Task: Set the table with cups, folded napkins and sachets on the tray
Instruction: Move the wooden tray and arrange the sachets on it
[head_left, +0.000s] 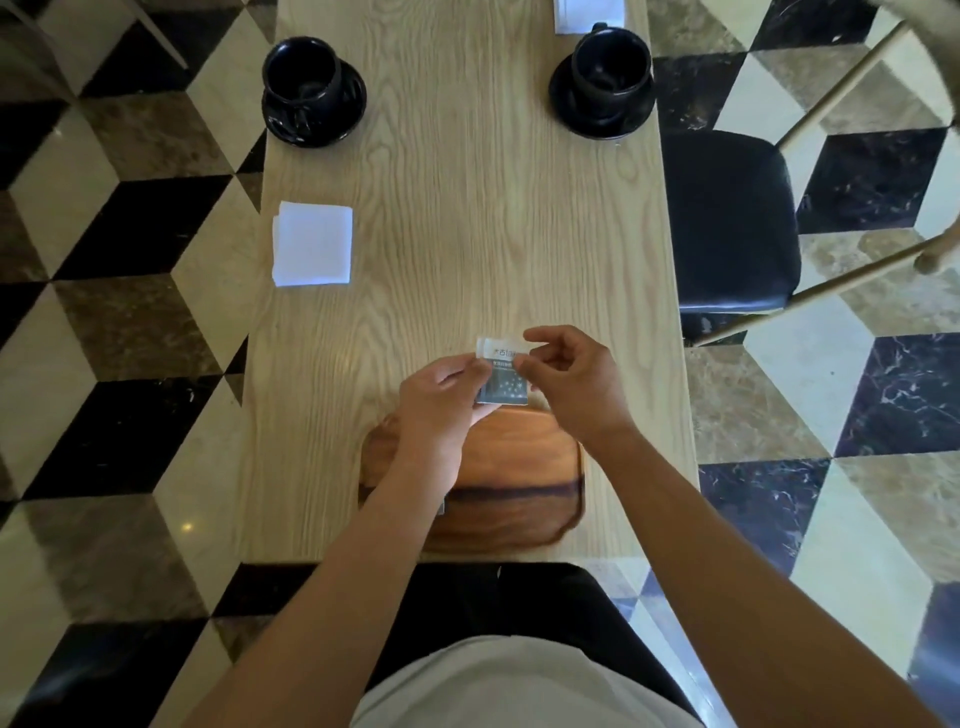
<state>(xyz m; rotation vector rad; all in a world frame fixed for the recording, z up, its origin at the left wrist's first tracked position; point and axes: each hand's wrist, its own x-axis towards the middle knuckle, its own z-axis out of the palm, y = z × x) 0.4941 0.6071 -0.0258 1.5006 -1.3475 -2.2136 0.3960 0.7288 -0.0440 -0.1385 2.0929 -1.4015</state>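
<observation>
glossy black cups (301, 73), dark polished wooden tray (514, 467)

Print on the sachets

The sachets (503, 375), centre of the frame, carry a blue logo on the white top strip and smaller lines below, too blurred to read.

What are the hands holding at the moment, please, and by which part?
Both hold small sachets above the tray's far edge. The left hand pinches their left side; the right hand pinches the upper right corner.
</observation>
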